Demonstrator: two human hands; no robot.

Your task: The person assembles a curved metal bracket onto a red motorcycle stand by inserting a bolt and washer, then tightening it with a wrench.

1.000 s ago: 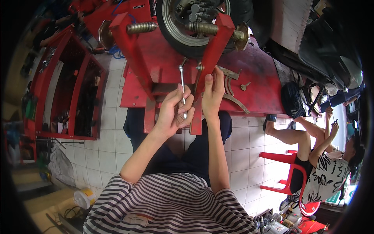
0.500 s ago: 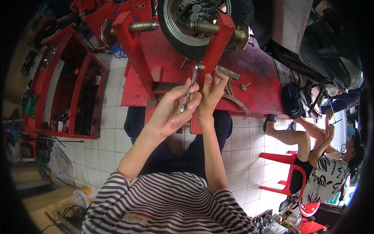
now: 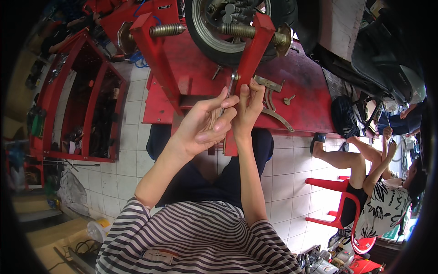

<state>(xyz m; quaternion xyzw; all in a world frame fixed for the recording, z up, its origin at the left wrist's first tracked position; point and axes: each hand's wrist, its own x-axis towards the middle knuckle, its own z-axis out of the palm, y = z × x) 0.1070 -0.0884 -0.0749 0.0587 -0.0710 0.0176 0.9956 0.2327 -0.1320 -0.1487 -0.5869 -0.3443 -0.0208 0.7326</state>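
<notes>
My left hand (image 3: 207,119) is closed around a slim silver wrench (image 3: 231,90), its lower part hidden by my fingers. The wrench's far end meets a small bolt (image 3: 236,76) on the inner side of the right red steel post (image 3: 253,50). Just below that bolt my right hand (image 3: 246,112) is raised with its fingers bent against the post. Whatever those fingertips pinch is hidden. Beside my right hand lies a curved metal bracket (image 3: 278,119) on the red platform (image 3: 306,82).
Threaded spindles (image 3: 168,29) top both posts, with a tyred wheel (image 3: 214,50) behind. Loose bolts (image 3: 288,99) lie on the platform. A red shelf cart (image 3: 77,100) stands left. At right, a person sits on a red plastic chair (image 3: 337,214) near a motorcycle (image 3: 388,59).
The wrench has swung a little more upright, and its upper end has shifted slightly right at the bolt. My left fingers now cover its lower end. My right hand has barely moved.
</notes>
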